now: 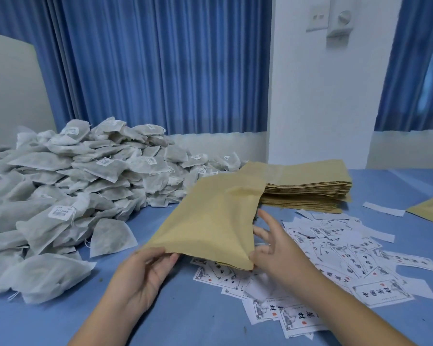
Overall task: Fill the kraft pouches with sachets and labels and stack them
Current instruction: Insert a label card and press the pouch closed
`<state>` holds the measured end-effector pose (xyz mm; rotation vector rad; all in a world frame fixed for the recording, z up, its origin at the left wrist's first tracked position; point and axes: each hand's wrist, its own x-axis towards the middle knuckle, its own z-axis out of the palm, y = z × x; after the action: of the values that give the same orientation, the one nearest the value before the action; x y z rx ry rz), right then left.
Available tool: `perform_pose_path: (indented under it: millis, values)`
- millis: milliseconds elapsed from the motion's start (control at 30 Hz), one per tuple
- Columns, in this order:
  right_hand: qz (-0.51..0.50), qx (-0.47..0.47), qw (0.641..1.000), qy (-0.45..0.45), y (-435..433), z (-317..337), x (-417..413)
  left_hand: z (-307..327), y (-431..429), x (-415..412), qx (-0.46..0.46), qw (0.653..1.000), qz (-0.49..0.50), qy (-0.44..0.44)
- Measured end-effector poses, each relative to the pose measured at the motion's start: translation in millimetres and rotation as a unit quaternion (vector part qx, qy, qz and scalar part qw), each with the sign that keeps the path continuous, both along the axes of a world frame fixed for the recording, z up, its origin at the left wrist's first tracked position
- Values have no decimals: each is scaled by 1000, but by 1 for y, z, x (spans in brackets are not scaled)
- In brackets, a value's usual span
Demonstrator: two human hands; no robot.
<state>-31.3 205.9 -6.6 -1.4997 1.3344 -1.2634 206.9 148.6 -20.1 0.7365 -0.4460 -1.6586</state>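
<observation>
The left hand (145,273) pinches the near edge of a flat tan kraft paper pouch (210,221), thumb on top and fingers beneath, so the pouch lifts off the blue table cover (180,320) and tilts away toward the frame's centre. The right hand (273,248) is spread wide with straight fingers, touching the pouch's right-hand near corner, probably to steady it or to find the mouth for opening. No bulge shows, so it is probably unfilled. White printed paper labels (340,260) lie scattered just under and right of the pouch, within easy reach. A heap of grey-white fabric sachets (73,183) fills the left, its edge near the pouch. The stack of flat kraft pouches (308,191) sits behind, touching the pouch's far end. Bare cloth shows at the lower left.
</observation>
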Motion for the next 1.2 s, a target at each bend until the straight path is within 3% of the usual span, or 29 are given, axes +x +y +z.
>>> perform_pose_path:
  millis: [133, 300, 500, 667, 900, 1067, 1133, 1200]
  values:
    - [-13, -72, 997, -2, 9, -1, -4, 2, 2, -12, -19, 999, -41, 25]
    - [-70, -75, 978, -183, 21, 4, -35, 24, 4, -53, -29, 992, -127, 0]
    - [-77, -66, 951, -291, 63, 10, -102, 49, 5, -149, -72, 967, -220, -107]
    - [-135, -68, 937, -315, 104, 12, -165, 48, 17, -245, -114, 930, -297, -185]
    - [-284, -120, 903, -299, 175, 43, -252, 74, 62, -380, -122, 894, -412, -129]
    - [-358, -225, 851, -311, 212, 73, -302, 119, 104, -456, -146, 874, -462, -25]
    - [-401, -267, 809, -336, 223, 82, -323, 127, 123, -478, -141, 865, -482, 11]
    - [-446, -290, 758, -378, 237, 86, -349, 124, 143, -494, -137, 851, -507, -5]
